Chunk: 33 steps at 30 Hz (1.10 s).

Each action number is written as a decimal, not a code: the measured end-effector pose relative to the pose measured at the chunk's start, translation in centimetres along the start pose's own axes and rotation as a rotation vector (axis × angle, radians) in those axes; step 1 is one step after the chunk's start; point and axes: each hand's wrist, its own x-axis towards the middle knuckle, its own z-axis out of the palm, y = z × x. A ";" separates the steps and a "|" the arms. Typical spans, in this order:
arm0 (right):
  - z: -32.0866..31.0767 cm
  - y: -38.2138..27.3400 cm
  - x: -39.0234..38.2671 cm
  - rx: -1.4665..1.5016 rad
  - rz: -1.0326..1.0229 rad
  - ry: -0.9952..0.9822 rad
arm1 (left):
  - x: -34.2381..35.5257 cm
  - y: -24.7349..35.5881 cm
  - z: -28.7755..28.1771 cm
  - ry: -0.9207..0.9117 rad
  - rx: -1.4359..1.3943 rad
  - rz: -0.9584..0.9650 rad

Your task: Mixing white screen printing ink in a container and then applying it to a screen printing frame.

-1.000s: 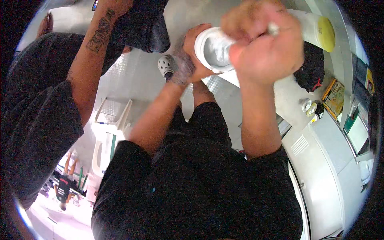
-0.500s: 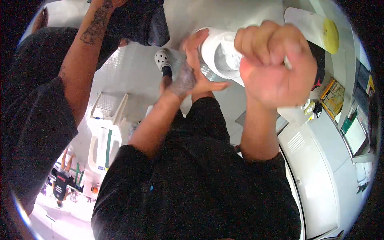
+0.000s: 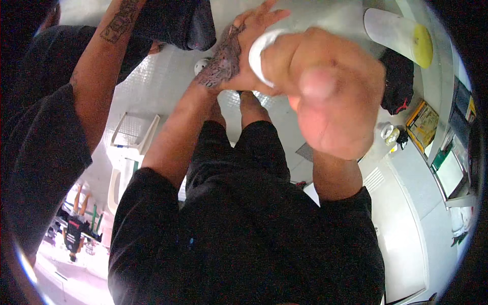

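Note:
A white round container (image 3: 258,53) stands in front of me, mostly covered by my hands, and its inside is hidden now. My left hand (image 3: 246,48), tattooed on its back, is open beside the container's left rim with fingers stretched away from me. Whether it touches the rim I cannot tell. Close to the camera and blurred, my right hand (image 3: 335,91) is curled over the container, thumb side toward me. Its fingertips are out of sight, so anything in its grip is hidden.
Close on my left is another person in dark clothes, with a tattooed forearm (image 3: 109,46). A white plastic chair (image 3: 134,137) is behind them. At right are a white and yellow rounded object (image 3: 399,35), a black cap-like item (image 3: 399,81) and a white cabinet (image 3: 401,223).
My left hand has moved up and away from me along the container. My right fist has turned and shifted left, and now covers the container's opening.

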 end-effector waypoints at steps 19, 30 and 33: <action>-1.5 -0.2 -0.7 0.167 -0.059 0.114 | -4.0 0.3 1.1 -0.037 -0.023 -0.218; -1.1 -0.1 -0.1 0.336 -0.080 0.245 | -3.3 1.2 1.4 0.156 -0.121 -0.244; -0.4 -1.1 0.2 -0.018 0.131 0.028 | 0.6 0.6 -0.3 -0.182 0.153 -0.023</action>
